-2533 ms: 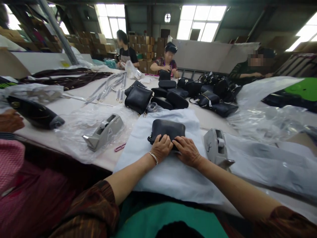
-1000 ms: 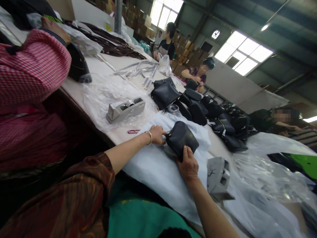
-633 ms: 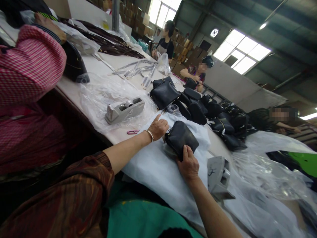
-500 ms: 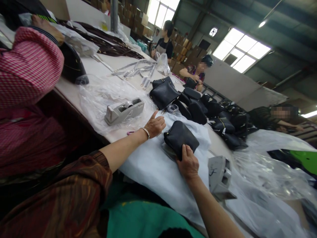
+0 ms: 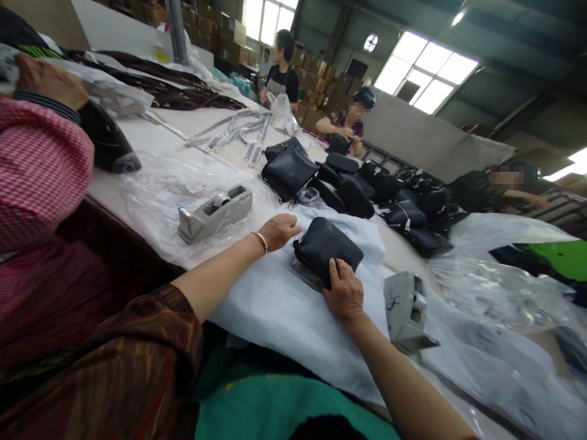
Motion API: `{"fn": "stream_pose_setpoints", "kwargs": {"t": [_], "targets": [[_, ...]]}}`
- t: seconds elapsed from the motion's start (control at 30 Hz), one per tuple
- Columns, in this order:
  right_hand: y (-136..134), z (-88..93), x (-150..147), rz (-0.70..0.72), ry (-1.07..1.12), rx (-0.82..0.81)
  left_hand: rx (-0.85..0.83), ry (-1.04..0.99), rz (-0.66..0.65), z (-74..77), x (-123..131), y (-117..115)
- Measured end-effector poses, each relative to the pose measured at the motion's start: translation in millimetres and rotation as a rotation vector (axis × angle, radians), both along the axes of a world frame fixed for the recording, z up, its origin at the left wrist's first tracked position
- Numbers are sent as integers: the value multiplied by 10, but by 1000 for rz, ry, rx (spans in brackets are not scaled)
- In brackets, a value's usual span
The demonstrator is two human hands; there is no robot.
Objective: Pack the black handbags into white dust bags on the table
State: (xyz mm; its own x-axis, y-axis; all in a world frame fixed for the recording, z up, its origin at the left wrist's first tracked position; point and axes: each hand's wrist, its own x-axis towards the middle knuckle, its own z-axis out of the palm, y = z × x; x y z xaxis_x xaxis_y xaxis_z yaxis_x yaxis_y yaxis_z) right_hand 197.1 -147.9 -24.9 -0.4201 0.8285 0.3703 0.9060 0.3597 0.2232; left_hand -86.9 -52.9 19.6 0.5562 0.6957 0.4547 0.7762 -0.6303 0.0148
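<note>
A small black bag [image 5: 328, 247] lies on a pale blue-white cloth [image 5: 270, 305] in front of me. My right hand [image 5: 343, 290] grips its near edge, fingers on top and the thumb hidden. Just left of the bag is my left hand [image 5: 279, 232], a bracelet on its wrist; its fingers are curled together near the bag's zipper end, and what they pinch, if anything, is too small to make out. Something flat and greyish [image 5: 306, 273] shows under the bag's left side.
Grey tape dispensers stand left [image 5: 215, 212] and right [image 5: 406, 311]. Behind lie a larger black bag [image 5: 290, 170] and a pile of black bags [image 5: 406, 214]. A co-worker's checked sleeve [image 5: 41, 171] is close at left. Clear plastic [image 5: 495, 299] covers the right side.
The fingers of my left hand have drawn together beside the bag. My right hand has its fingers spread further over the bag. The whole view has shifted slightly.
</note>
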Motion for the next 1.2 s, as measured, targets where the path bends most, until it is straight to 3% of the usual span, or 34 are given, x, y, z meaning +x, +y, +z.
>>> {"fn": "stream_pose_setpoints", "kwargs": {"t": [0.1, 0.17, 0.33, 0.4, 0.5, 0.6, 0.7, 0.8, 1.03, 1.2], "targets": [[2, 9, -2, 5, 18, -9, 59, 102, -137, 173, 25, 77], [1, 20, -6, 11, 22, -11, 48, 128, -164, 210, 30, 107], [-4, 41, -20, -7, 2, -37, -196, 178, -76, 84, -89, 44], [-4, 47, -23, -12, 3, -45, -258, 201, -42, 108, -114, -37], [-1, 59, -24, -14, 1, -60, -230, 150, -68, 276, 15, -166], [10, 76, -20, -17, -11, -75, -155, 87, -250, 392, 318, -237], [35, 98, -9, -18, -21, -96, -216, 160, -385, 301, 613, -217], [73, 143, 5, -4, -26, -125, -270, 208, -364, 121, 757, -163], [115, 258, -21, 9, -31, -165, -259, 184, -333, -33, 702, -187], [9, 153, -47, -10, -28, -140, -217, 123, -283, -176, 681, -294]]}}
